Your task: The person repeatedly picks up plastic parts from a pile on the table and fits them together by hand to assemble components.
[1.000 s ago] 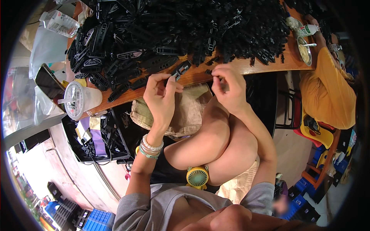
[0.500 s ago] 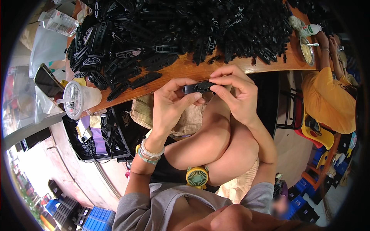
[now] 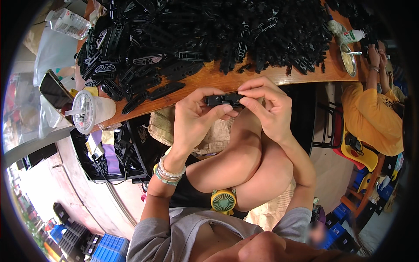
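Between my two hands is a small black plastic part [image 3: 221,100], held level just off the table's near edge and above my lap. My left hand [image 3: 198,113] grips its left end, with the thumb along the near side and the fingers behind. The fingertips of my right hand [image 3: 266,104] pinch its right end between thumb and forefinger. Its exact kind is unclear; its upper face shows raised pieces and gaps. Beyond my hands, a big heap of black plastic parts [image 3: 187,35] covers much of the wooden table [image 3: 209,78], some of them long and slotted.
A lidded plastic cup [image 3: 94,111] and a phone [image 3: 54,89] stand at the left, near a clear bottle [image 3: 67,24]. Below them is a black bin [image 3: 80,144] of parts. A metal bowl [image 3: 348,63] sits at the right, near a person in orange [image 3: 371,115]. A yellow fan [image 3: 223,201] rests at my lap.
The black part has turned slightly in my fingers, so more of its detailed face shows. Both hands keep nearly the same place and grip.
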Demonstrator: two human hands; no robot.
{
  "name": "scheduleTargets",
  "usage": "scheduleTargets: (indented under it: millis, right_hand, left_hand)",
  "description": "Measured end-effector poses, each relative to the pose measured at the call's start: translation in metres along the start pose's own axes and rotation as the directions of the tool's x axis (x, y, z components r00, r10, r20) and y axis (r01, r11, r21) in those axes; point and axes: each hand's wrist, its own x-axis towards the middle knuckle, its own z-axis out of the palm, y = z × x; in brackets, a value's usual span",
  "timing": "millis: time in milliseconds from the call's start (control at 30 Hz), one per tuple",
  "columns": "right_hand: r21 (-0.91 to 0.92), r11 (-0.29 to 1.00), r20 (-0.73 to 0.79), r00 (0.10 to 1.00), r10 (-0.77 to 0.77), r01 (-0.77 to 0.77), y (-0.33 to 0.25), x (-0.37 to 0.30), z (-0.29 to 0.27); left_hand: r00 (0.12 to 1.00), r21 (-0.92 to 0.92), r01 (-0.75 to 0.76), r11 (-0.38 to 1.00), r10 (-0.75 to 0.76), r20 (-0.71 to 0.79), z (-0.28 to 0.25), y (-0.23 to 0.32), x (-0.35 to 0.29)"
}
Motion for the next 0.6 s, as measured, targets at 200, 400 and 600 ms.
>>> scheduleTargets:
  millis: [200, 400, 600]
  right_hand:
    - [-0.014, 1.000, 0.034, 0.999, -0.023, 0.023, -0.0017, 0.0019, 0.0009]
    - [-0.208, 0.969, 0.013, 0.991, -0.131, 0.131, -0.0049, 0.0024, 0.0027]
    - [-0.194, 0.975, 0.110, 0.990, -0.086, 0.106, -0.0043, 0.0004, 0.0044]
  left_hand:
    - [1.000, 0.075, -0.011, 0.997, 0.011, 0.004, 0.0021, 0.0003, -0.0001]
    - [0.999, -0.047, -0.018, 0.999, 0.016, -0.029, 0.0012, -0.0025, -0.0013]
    - [0.998, 0.078, 0.017, 0.997, -0.012, -0.067, -0.0041, -0.0073, -0.0027]
